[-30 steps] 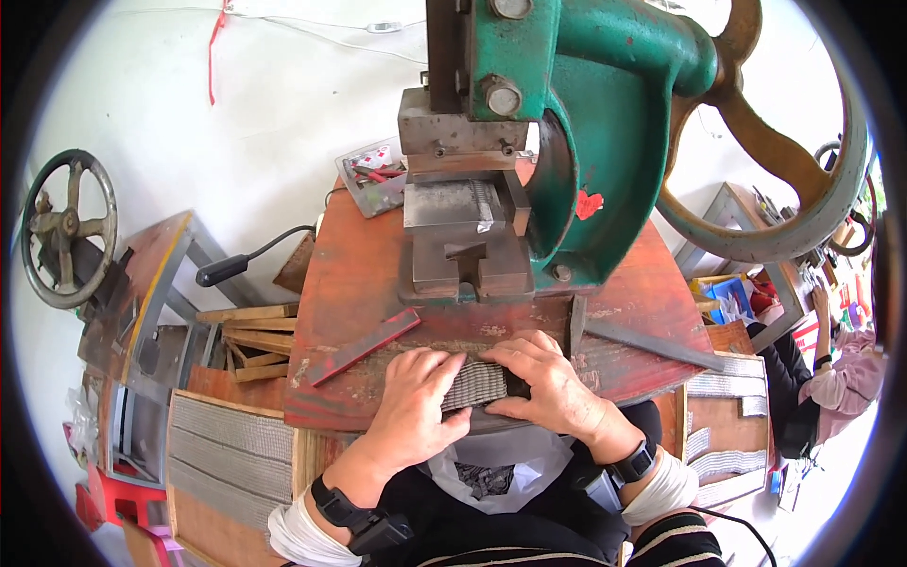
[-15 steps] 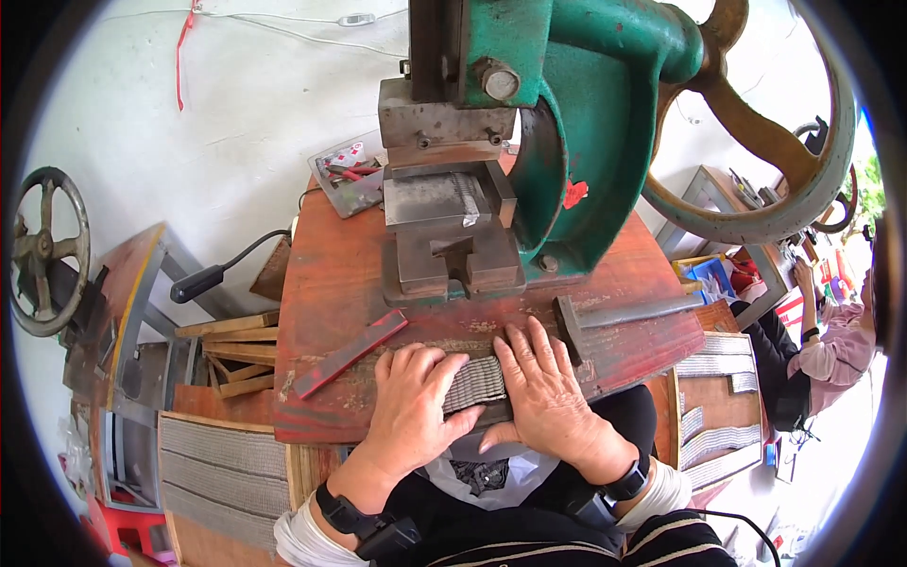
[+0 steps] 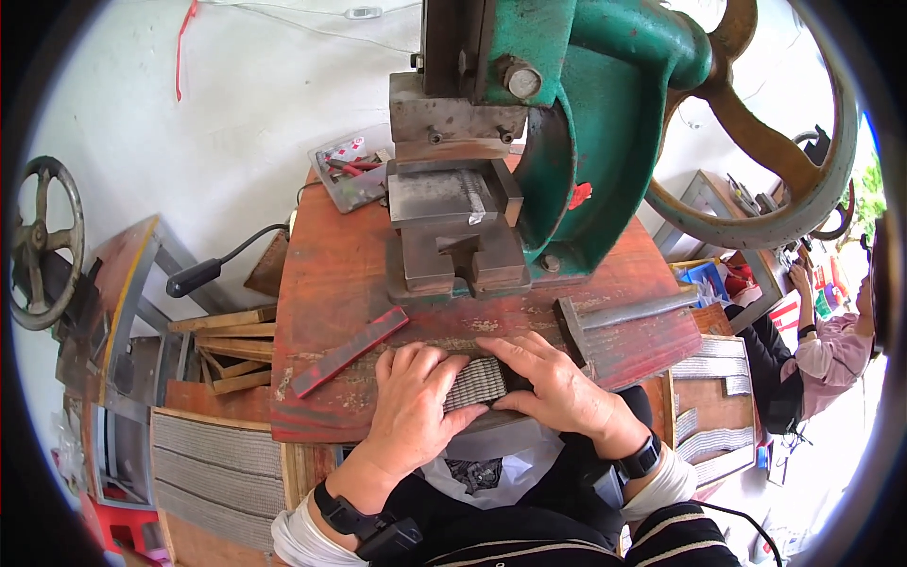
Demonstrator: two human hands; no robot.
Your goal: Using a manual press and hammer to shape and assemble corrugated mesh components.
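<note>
A tight row of thin grey metal pieces [image 3: 475, 382] lies at the near edge of a worn red bench [image 3: 331, 312]. My left hand [image 3: 416, 408] presses on its left end with fingers curled over it. My right hand [image 3: 557, 386] clamps its right end, fingers laid flat along the top. Both hands squeeze the row between them. A green press [image 3: 557, 132] with a steel die block [image 3: 453, 236] stands just beyond the hands.
A red flat bar [image 3: 350, 351] lies left of my hands, a grey angle bar [image 3: 624, 312] to the right. A white bag of dark pieces [image 3: 487, 468] sits in my lap. Trays of stacked metal strips [image 3: 217, 477] stand at the left, a seated person [image 3: 831, 350] at the right.
The view has drawn nearer to the bench. My hands have stayed on the row of metal pieces, with the right fingers shifting slightly along its top.
</note>
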